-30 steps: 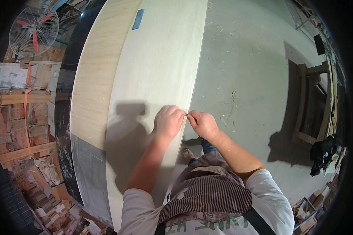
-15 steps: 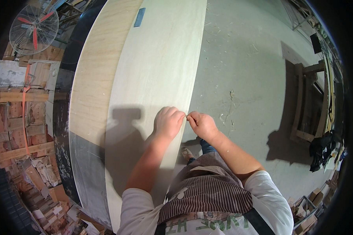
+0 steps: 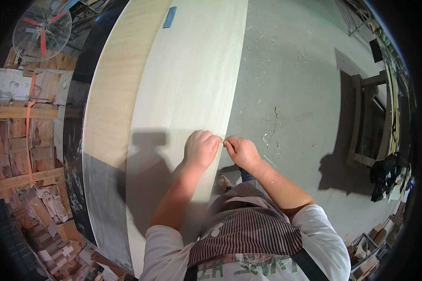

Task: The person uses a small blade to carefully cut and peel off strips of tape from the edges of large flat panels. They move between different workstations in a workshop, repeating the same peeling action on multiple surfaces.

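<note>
Both of my hands meet over the right edge of a long pale wooden board (image 3: 183, 70). My left hand (image 3: 203, 149) is closed in a pinch at that edge, its fingertips pointing right. Facing it, my right hand (image 3: 243, 151) pinches too, just off the board above the floor. Between the fingertips is a tiny thing, too small to name. Under the pale board and to its left shows a yellowish wooden sheet (image 3: 112, 89). A blue rectangular piece (image 3: 169, 17) lies on the pale board near its far end.
A caged fan with red blades (image 3: 42, 33) stands at the far left, above stacked cardboard boxes (image 3: 21, 150) with an orange strap. Grey floor (image 3: 290, 93) with scattered wood slivers lies to the right, beside a wooden frame (image 3: 368, 122). Dark cloth (image 3: 384, 175) hangs near it.
My hands stay pinched together at the board's edge, with only a slight shift of the fingers. The view has moved a little, so the blue piece appears slightly higher.
</note>
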### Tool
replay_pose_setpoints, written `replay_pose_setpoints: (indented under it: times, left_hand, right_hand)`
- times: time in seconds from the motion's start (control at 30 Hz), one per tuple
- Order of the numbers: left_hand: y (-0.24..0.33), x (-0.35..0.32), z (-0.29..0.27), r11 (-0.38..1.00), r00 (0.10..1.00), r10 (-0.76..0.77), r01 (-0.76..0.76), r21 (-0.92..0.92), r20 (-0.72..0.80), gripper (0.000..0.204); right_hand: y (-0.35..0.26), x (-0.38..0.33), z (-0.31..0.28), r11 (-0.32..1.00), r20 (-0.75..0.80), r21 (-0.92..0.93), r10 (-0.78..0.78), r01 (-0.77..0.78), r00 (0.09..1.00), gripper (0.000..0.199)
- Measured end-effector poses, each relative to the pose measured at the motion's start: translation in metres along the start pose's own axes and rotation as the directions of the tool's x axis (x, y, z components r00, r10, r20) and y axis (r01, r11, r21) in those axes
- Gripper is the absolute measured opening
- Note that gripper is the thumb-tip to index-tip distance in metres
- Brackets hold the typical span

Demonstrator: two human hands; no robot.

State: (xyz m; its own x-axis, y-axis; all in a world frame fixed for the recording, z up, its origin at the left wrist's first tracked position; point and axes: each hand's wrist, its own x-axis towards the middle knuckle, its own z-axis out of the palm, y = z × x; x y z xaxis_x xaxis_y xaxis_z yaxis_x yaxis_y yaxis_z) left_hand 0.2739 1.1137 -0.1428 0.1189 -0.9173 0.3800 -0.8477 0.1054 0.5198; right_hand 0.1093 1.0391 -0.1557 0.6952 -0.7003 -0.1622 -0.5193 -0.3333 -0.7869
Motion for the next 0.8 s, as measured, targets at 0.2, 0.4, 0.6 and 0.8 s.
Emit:
replay_pose_setpoints:
  times: [0.2,0.4,0.6,0.8]
  left_hand:
    - [0.004,-0.015,-0.003,1.000,1.000,-0.003,0.003,0.004,-0.007,0.009]
    - [0.009,-0.031,-0.007,1.000,1.000,-0.008,0.008,0.002,-0.025,0.010]
    - [0.017,-0.054,-0.012,1.000,0.999,-0.020,0.020,0.020,-0.035,0.010]
    - [0.024,-0.079,-0.018,0.999,0.998,-0.036,0.037,0.036,-0.043,0.008]
  right_hand:
    - [-0.003,-0.011,0.007,1.000,0.026,-0.008,0.023,-0.023,0.999,0.024]
    - [-0.007,-0.024,0.014,1.000,0.041,-0.020,0.017,-0.016,0.999,0.024]
    - [-0.011,-0.043,0.025,1.000,0.054,-0.016,-0.006,0.007,0.999,0.024]
    - [-0.012,-0.062,0.039,0.997,0.043,-0.039,-0.067,0.068,0.997,0.023]
